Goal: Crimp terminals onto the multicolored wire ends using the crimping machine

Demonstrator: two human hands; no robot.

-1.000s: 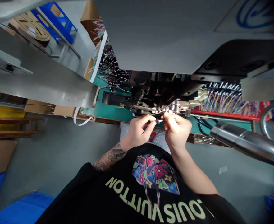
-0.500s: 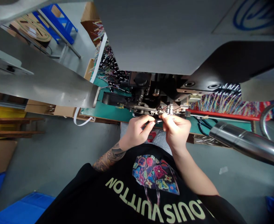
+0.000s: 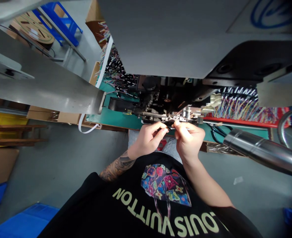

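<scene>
My left hand [image 3: 153,138] is closed in a pinch, thumb against index finger, on a thin black cable [image 3: 169,128]. Just to its right, my right hand [image 3: 189,138] pinches at the other side of the same cable, its fingertips up against the metal tooling [image 3: 183,115] of the machine. The fingers mostly cover the cable, so its end and any wires there cannot be made out. Over both hands hangs the big grey machine head [image 3: 161,39], with black mechanical parts beneath it.
Black cables with coloured wire ends [image 3: 116,67] lie piled behind at left; more wire ends [image 3: 245,107] fill a red tray [image 3: 240,121] at right. Dark-handled pliers [image 3: 217,130] and a shiny metal tube [image 3: 260,147] lie right of my hands. A metal chute [image 3: 69,94] juts in from the left.
Both hands have shifted slightly right, still pinching the cable. The black machine part under the grey head has moved up and to the right, showing more of the wire ends behind it.
</scene>
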